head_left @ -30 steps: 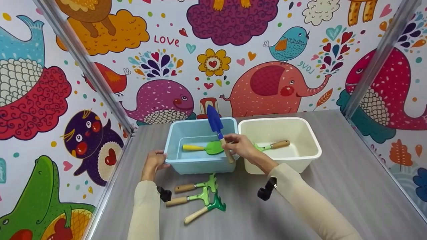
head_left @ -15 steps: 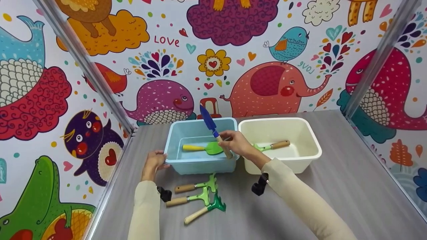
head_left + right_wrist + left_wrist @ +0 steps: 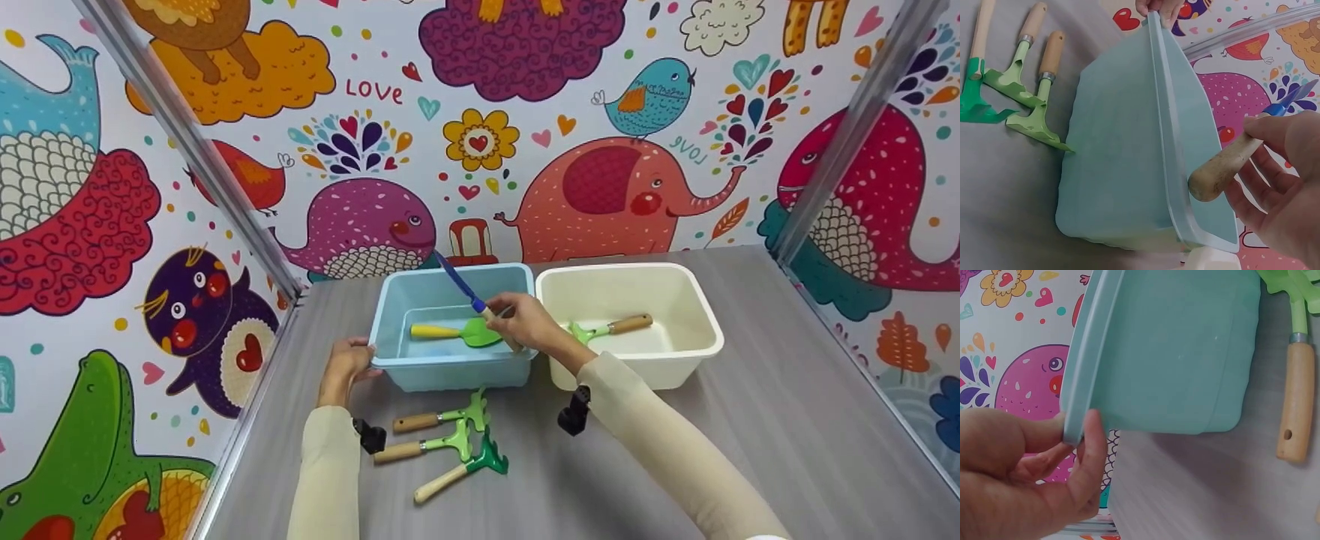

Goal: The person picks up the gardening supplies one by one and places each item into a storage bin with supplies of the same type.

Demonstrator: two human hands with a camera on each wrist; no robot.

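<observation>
My right hand (image 3: 531, 324) holds a blue hand trowel (image 3: 459, 280) by its wooden handle, over the right part of a light blue plastic bin (image 3: 450, 375). In the right wrist view, the handle (image 3: 1224, 169) lies between thumb and fingers, its butt close to the bin's rim; the blade points away, seen nearly edge-on. Inside that bin lies a green trowel (image 3: 480, 333) with a yellow handle, its blade partly hidden by my right hand. At the bin's left corner, my left hand (image 3: 348, 366) pinches the rim (image 3: 1081, 382) between thumb and fingers.
A cream bin (image 3: 630, 369) stands to the right, holding a light green rake (image 3: 628, 325) with a wooden handle. In front of the blue bin lie two light green hand rakes (image 3: 417, 423) and a dark green one (image 3: 442, 484). A patterned wall (image 3: 480, 202) rises behind.
My right hand has shifted slightly left and turned the blue trowel, so its blade now leans further left and lower, almost edge-on. The left hand stays on the bin's rim.
</observation>
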